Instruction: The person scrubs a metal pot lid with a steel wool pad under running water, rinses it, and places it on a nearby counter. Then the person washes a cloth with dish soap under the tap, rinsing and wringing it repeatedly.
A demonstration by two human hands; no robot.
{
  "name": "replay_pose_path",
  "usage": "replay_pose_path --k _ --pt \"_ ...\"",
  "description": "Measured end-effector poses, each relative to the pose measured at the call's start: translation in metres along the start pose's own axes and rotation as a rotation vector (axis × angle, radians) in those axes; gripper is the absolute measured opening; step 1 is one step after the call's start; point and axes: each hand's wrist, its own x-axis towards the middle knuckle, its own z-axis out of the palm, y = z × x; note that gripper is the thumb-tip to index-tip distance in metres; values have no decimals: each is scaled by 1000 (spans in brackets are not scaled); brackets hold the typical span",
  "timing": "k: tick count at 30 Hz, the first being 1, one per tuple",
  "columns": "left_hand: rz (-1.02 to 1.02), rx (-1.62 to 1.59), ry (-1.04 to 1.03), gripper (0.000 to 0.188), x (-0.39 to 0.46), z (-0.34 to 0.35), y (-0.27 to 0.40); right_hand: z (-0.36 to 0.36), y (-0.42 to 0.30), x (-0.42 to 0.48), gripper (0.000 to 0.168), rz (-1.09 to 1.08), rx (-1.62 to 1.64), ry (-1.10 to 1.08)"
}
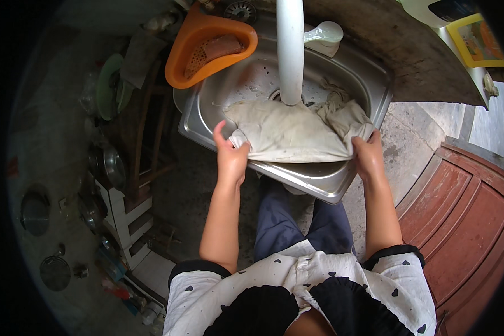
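Observation:
A pale, stained cloth (290, 130) is stretched between my two hands over the near side of a stainless steel sink (319, 185). My left hand (232, 157) pinches the cloth's near left corner, its index finger raised. At the near right corner, my right hand (367, 153) grips the same cloth, which bunches up beside it and trails back into the basin. Above the cloth's far edge hangs the end of a white faucet (290, 54). The cloth and faucet partly hide the drain. Water drops dot the basin floor.
An orange corner strainer basket (180, 63) holding a sponge-like block (222, 46) sits at the sink's far left. Behind the basin are a faucet handle (325, 32) and a drain strainer (240, 11). A reddish wooden door (466, 201) stands right; pots (114, 168) line the left.

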Motion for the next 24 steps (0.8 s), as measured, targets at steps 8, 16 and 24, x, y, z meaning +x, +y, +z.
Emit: replay_pose_path --k 8,16,24 --pt "426 1521 -544 78 11 25 16 38 -41 -8 68 -250 -1444 -668" --pt "259 1891 -707 35 60 10 58 21 -57 41 44 -632 -1428 -880" --pt "-126 749 -839 27 79 -35 89 3 -90 62 22 -50 -737 -1056"
